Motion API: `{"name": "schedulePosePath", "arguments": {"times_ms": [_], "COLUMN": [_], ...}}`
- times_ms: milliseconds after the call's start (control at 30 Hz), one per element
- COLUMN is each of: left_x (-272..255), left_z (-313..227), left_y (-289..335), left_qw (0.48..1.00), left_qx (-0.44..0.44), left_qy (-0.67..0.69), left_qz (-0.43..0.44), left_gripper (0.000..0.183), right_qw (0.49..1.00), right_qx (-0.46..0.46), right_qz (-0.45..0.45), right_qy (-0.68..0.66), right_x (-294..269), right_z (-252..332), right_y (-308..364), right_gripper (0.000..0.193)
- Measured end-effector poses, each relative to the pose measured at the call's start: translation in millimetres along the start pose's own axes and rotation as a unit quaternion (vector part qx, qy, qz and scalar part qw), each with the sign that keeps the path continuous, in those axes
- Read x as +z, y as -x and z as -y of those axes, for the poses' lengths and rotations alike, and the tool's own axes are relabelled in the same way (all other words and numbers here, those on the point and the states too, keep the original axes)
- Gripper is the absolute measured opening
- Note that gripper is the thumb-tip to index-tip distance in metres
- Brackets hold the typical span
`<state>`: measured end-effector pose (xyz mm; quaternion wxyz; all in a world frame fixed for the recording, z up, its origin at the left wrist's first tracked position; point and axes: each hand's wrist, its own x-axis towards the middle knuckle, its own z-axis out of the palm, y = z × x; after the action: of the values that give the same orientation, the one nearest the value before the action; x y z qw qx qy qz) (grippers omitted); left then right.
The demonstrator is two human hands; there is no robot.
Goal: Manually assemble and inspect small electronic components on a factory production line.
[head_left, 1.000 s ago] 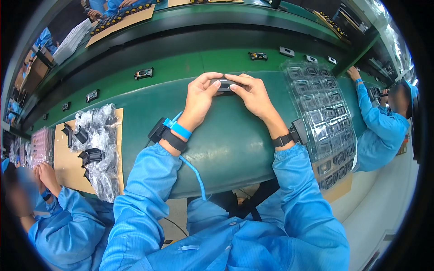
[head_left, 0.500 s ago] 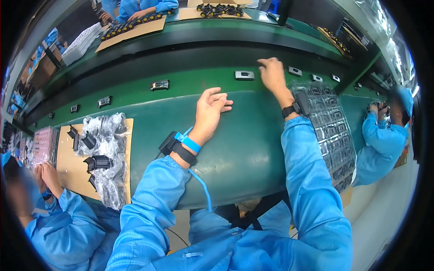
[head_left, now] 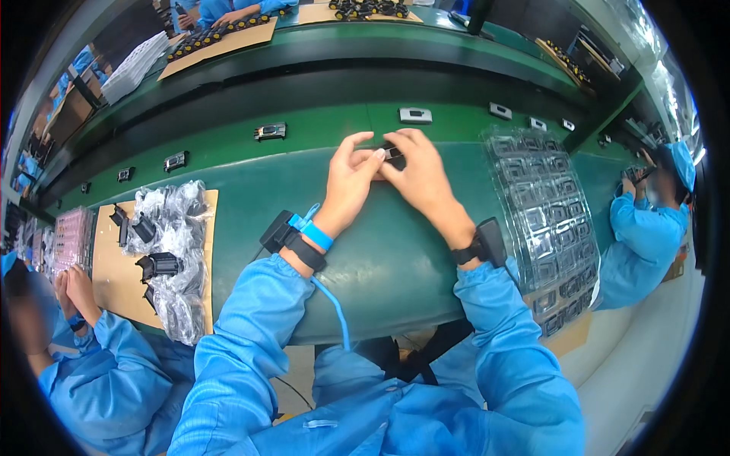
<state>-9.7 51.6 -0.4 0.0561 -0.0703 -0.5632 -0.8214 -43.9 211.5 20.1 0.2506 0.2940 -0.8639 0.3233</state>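
Observation:
My left hand (head_left: 347, 186) and my right hand (head_left: 423, 176) meet over the far side of the green worktop. Between their fingertips is a small dark part (head_left: 392, 153) with a pale edge; the fingers cover most of it, so its kind is unclear. Both hands are closed on it, thumbs toward each other. Just beyond them, a grey rectangular device housing (head_left: 415, 115) with a dark window lies on the green belt. Farther left on the belt sits an open housing (head_left: 270, 131) with its insides showing.
Clear plastic blister trays (head_left: 544, 220) lie to the right. At left, a cardboard sheet (head_left: 114, 266) carries bagged parts (head_left: 179, 266) and black brackets (head_left: 158, 266). More housings (head_left: 499, 111) line the belt. Co-workers sit on both sides; a blue cord (head_left: 334, 304) hangs from my left wristband.
My right hand has come left and nearer from above the belt to join my left hand. The left fingers, apart before, now close on the small dark part.

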Motion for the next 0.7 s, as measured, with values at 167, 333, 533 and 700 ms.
{"name": "schedulePosePath", "arguments": {"times_ms": [167, 333, 533, 700], "left_x": [-12.2, -6.2, -9.0, -5.8], "left_z": [2.7, 1.7, -0.6, -0.7], "left_y": [-1.4, -3.1, -1.1, -1.8], "left_qw": [0.999, 1.0, 1.0, 0.999], "left_qx": [0.017, -0.005, -0.01, -0.011], "left_qy": [0.023, -0.014, -0.029, -0.039], "left_qz": [-0.027, -0.007, 0.009, 0.016], "left_gripper": [0.021, 0.021, 0.021, 0.023], "right_qw": [0.976, 0.893, 0.882, 0.879], "right_qx": [0.084, 0.241, 0.229, 0.228], "right_qz": [0.013, 0.025, 0.01, -0.02], "right_qy": [-0.2, -0.379, -0.412, -0.418], "right_x": [-3.5, -0.2, 3.4, 4.7], "right_z": [25.5, -11.3, -8.4, -6.9], "right_y": [10.3, 22.8, 20.9, 21.0], "right_gripper": [0.038, 0.034, 0.029, 0.027]}}
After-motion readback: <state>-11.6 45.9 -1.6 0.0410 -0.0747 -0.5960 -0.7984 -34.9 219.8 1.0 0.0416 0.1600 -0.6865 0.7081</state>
